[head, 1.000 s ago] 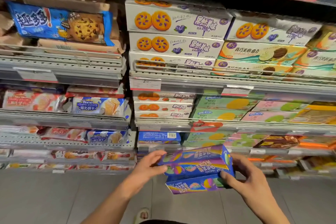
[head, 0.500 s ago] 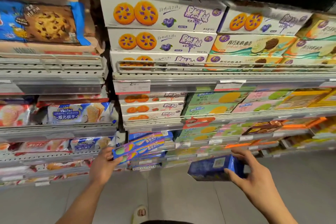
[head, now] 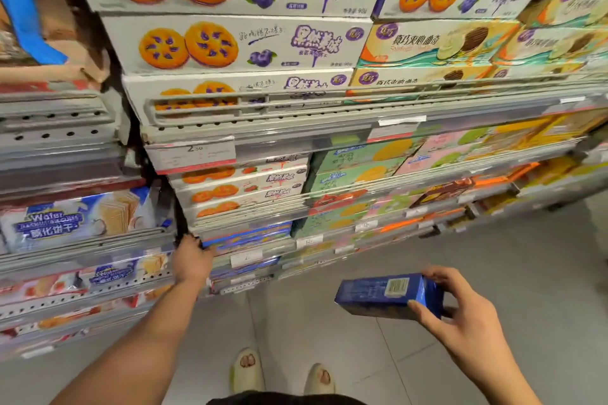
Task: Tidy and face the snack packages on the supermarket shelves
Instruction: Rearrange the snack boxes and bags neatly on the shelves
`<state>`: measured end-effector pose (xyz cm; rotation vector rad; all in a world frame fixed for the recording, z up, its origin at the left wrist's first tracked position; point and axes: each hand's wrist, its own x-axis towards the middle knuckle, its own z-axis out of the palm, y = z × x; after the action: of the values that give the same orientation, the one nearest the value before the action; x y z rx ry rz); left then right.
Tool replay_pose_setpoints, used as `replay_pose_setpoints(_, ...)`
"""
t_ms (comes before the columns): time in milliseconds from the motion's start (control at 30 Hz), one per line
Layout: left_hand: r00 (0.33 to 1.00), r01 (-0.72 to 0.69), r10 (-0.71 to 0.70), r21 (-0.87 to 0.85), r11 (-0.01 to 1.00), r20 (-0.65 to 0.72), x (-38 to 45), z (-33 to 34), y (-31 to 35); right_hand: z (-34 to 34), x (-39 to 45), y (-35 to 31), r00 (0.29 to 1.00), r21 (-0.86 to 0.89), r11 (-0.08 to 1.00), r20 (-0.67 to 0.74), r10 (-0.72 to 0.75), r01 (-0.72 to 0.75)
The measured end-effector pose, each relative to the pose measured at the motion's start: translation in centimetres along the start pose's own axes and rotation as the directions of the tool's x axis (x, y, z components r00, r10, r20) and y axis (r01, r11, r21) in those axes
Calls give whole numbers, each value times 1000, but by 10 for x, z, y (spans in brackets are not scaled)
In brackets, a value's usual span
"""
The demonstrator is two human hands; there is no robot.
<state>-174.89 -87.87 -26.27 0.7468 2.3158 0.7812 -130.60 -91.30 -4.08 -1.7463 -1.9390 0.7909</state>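
Since half a second ago your left hand (head: 191, 260) has pushed its colourful box onto the low shelf (head: 250, 248); fingers now reach in at the blue boxes (head: 247, 236), grip hidden, can't tell if curled. Shelves sit closer in view. Your right hand (head: 460, 309) holds the dark blue box (head: 378, 296) over the floor (head: 493, 256), thumb and fingers curled round its end, barcode side up.

Right hand (head: 467, 322) is holding a dark blue box (head: 388, 296) showing a white barcode patch. Upper shelf boxes (head: 237, 43) are showing white faces, orange cookies, purple lettering. Wafer bag (head: 79, 217) is showing blue and white.
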Motion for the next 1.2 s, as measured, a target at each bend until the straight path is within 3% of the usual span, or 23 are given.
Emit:
replay_pose_setpoints(167,997,77,-78,-55,996,-17,5,9,5,2,-7,1,999,55,998,-46,22,-20)
replay_pose_setpoints(400,994,-46,37,-83,995,-107,-30,8,-15,11,0,2,999,104,994,-25,35,-32)
replay_pose_setpoints(467,994,-80,72,-107,991,-80,-57,13,-20,16,4,1,1000,135,990,-15,28,-25)
replay_pose_setpoints(533,983,-67,111,-274,959,147,-85,16,-17,22,8,0,1000,179,983,1,27,-27)
replay_pose_setpoints(567,937,-39,157,-355,934,312,-98,18,-15,25,10,-1,1000,205,978,14,28,-30)
replay_pose_setpoints(633,776,-41,280,-397,917,565,-123,17,-6,31,15,-1,999,262,964,40,29,-38)
replay_pose_setpoints(700,690,-49,317,-395,917,651,-142,18,1,37,20,-3,997,336,941,71,22,-45)
replay_pose_setpoints(833,752,-14,325,-480,877,574,-162,16,22,45,28,-7,992,481,874,126,7,-67)
replay_pose_setpoints(967,786,-114,366,-464,879,499,-157,-4,27,49,37,-16,984,550,834,170,-53,-50)
replay_pose_setpoints(1100,863,-193,340,-378,905,374,-143,-25,20,55,52,-19,973,366,929,191,-126,48)
replay_pose_setpoints(1200,921,-215,301,-322,922,246,-133,-39,4,59,75,-21,951,68,972,200,-235,226)
